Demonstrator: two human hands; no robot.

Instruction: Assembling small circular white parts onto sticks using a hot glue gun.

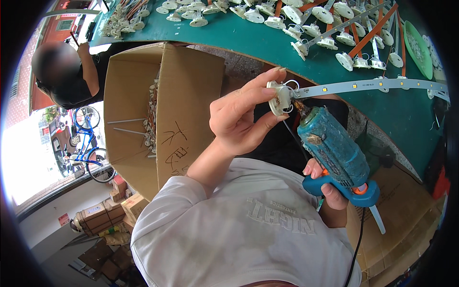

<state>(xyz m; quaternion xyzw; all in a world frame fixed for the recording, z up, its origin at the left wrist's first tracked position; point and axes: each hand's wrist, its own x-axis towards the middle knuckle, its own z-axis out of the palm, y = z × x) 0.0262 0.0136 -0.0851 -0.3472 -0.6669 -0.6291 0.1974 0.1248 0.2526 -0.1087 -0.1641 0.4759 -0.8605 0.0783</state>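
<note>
My left hand [239, 112] is closed around a white round end cap [277, 98], pinched between thumb and fingers. From that cap a white LED strip [354, 88] with small yellow chips runs right, over the green table. Loops of thin white wire stick out beside the joint. My right hand [332, 190] grips the blue handle of a worn teal hot glue gun [334, 146]. Its brown, crusted nozzle points up at the joint of cap and strip; whether it touches is unclear. A whitish glue stick [377, 220] pokes out of the gun's rear, and a black cord trails down.
Many LED strips with white caps [322, 14] crowd the green table [224, 40]. A lime-green tray [415, 52] holds small white parts. At left stands an open carton [186, 95] with more strips inside. Beyond it a person [71, 76] sits, near a blue bicycle [86, 138].
</note>
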